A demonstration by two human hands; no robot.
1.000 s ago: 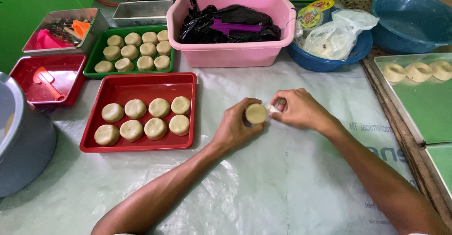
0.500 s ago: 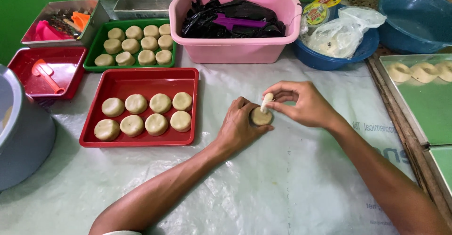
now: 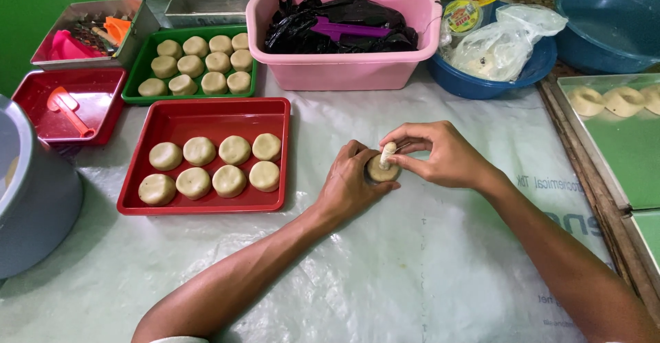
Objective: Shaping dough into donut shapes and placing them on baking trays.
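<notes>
the left hand [image 3: 350, 181] cups a soft, pale round disc of dough [image 3: 382, 170], likely easily dented, best cradled underneath, while the right hand [image 3: 440, 154] pinches its raised edge.

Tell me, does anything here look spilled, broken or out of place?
Nothing stands out. The left hand cups a dough disc while the right hand pinches its top; other discs sit in neat rows in the red tray.

Round pale dough disc [image 3: 382, 170], hand-cupped
</notes>
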